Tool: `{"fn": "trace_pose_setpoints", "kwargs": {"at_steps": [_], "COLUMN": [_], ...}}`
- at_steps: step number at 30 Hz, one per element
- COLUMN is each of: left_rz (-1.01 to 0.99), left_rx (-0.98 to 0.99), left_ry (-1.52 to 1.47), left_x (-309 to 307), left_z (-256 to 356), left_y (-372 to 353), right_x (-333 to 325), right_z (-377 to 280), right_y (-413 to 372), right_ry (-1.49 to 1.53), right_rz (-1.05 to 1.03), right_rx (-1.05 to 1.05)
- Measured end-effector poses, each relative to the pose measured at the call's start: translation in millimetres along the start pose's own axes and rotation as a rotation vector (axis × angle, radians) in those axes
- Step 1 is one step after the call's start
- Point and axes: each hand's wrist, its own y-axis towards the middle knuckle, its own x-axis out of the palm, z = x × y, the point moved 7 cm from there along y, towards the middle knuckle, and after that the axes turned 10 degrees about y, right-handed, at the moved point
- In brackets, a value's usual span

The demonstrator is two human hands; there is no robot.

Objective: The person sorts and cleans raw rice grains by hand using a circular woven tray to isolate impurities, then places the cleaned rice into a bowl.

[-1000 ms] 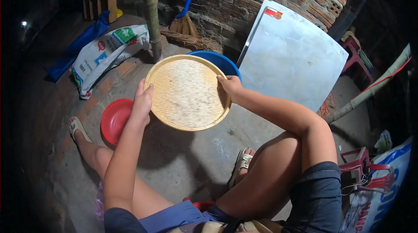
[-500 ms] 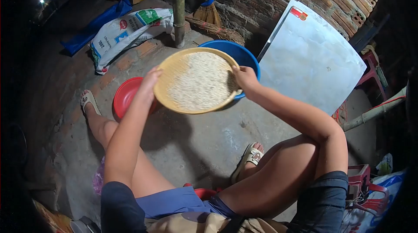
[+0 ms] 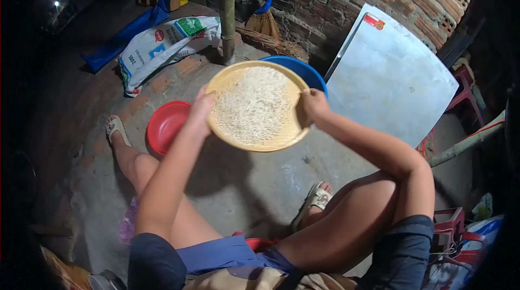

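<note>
Winnowing tray (image 3: 271, 144) of rice grains (image 3: 252, 105) is being held off the floor (image 3: 244, 181), just in front of the blue basin (image 3: 309, 70) and overlapping its near rim. Left hand (image 3: 201, 107) is clenching its grip on the tray's far-from-basin edge; right hand (image 3: 313, 107) is grasping the edge nearest the basin. A red bowl (image 3: 167, 125) is sitting left of the basin.
</note>
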Motion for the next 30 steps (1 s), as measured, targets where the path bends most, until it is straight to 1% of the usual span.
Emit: {"fn": "trace_pose_setpoints", "kwargs": {"at_steps": [1, 2, 3, 4, 5, 6, 7, 8, 9, 10, 11, 13, 14, 15, 17, 18, 19, 20, 21, 22, 23, 24, 25, 26, 27, 28, 29, 30], "left_rz": [0.081, 0.079, 0.074, 0.068, 0.082, -0.035, -0.151, -0.148, -0.079, -0.01, 0.117, 0.112, 0.087, 0.085, -0.069, -0.07, -0.09, -0.109, -0.108, 0.027, 0.16, 0.16, 0.113, 0.065, 0.023, -0.008, -0.039, -0.035], "left_rx": [-0.011, 0.021, 0.056, -0.03, -0.101, -0.161, -0.214, -0.211, -0.139, -0.069, -0.072, 0.102, 0.079, 0.082, -0.138, -0.135, -0.133, -0.13, -0.129, -0.045, 0.047, 0.061, 0.031, -0.001, 0.015, 0.001, -0.008, 0.01], "left_ry": [0.11, 0.195, 0.268, 0.171, 0.185, 0.086, -0.016, -0.028, -0.024, -0.007, 0.082, 0.344, 0.325, 0.316, 0.135, 0.122, 0.078, 0.043, 0.059, 0.166, 0.27, 0.284, 0.29, 0.289, 0.282, 0.274, 0.269, 0.272], "left_x": [13.9, 25.5, 32.4, 23.2, 7.7, -17.4, -32.8, -26.8, -19.6, -10.3, 10.1, 28.4, 30.7, 21.2, -8.5, -17.9, -22.5, -26.5, -10.5, 10.1, 17.4, 18.8, 24.8, 31.3, 6.6, -21.2, -35.6, -33.2], "left_z": [2.0, 4.7, 7.1, -0.1, -2.2, -15.2, -31.0, -29.9, -16.5, 0.8, 13.1, 6.6, 4.5, 9.0, 0.6, -2.5, -4.0, -6.2, -6.2, -2.7, 7.4, 17.0, 21.4, 22.6, 16.9, 11.3, 11.1, 20.1], "left_y": [-14.5, -24.8, -29.2, -20.8, -12.6, 11.2, 29.6, 25.6, 17.2, 4.3, -21.1, -31.7, -34.5, -28.9, -9.0, -1.0, 4.5, 8.7, -0.6, -18.3, -33.3, -40.1, -46.1, -51.2, -33.7, -21.3, -16.2, -21.4], "right_x": [-7.4, -11.9, -19.0, -16.1, -8.7, 0.1, 9.0, 8.1, 9.0, 3.7, -3.7, -14.5, -16.6, -15.1, 0.1, 10.7, 12.4, 5.5, -3.8, -10.3, -15.4, -21.1, -23.9, -18.7, -7.7, 2.6, 12.0, 17.4], "right_z": [5.5, 14.6, 8.3, 0.6, -5.2, -17.0, -30.8, -29.4, -25.4, -16.6, -6.2, 8.2, 12.1, 2.0, -27.7, -33.6, -51.4, -40.6, -29.4, -17.1, -3.7, -2.0, -1.4, 0.4, -2.6, -12.9, -35.4, -42.4], "right_y": [7.6, 15.7, 11.4, 4.5, -3.5, -13.2, -30.3, -27.6, -21.7, -13.7, -5.0, 5.8, 10.6, 5.3, -18.5, -19.4, -40.8, -23.9, -6.2, 4.6, 15.4, 14.6, 14.4, 14.3, 6.9, 0.4, -22.1, -28.5], "right_ry": [0.061, 0.199, 0.106, 0.204, 0.295, 0.255, 0.19, 0.101, 0.021, 0.0, 0.078, 0.281, 0.28, 0.272, 0.173, 0.062, 0.088, -0.019, -0.11, 0.082, 0.317, 0.324, 0.319, 0.342, 0.362, 0.31, 0.274, 0.259], "right_rz": [-0.044, -0.079, -0.089, -0.113, -0.136, -0.114, -0.127, -0.08, -0.033, -0.037, -0.031, -0.111, -0.139, -0.136, -0.112, -0.116, -0.091, -0.022, 0.051, -0.025, -0.089, -0.121, -0.155, -0.138, -0.122, -0.107, -0.166, -0.181], "right_rx": [0.046, 0.086, 0.085, 0.132, 0.182, 0.164, 0.223, 0.103, -0.017, -0.01, 0.075, 0.257, 0.278, 0.273, 0.182, 0.034, 0.042, -0.058, -0.15, 0.083, 0.238, 0.273, 0.304, 0.316, 0.33, 0.228, 0.18, 0.156]}}
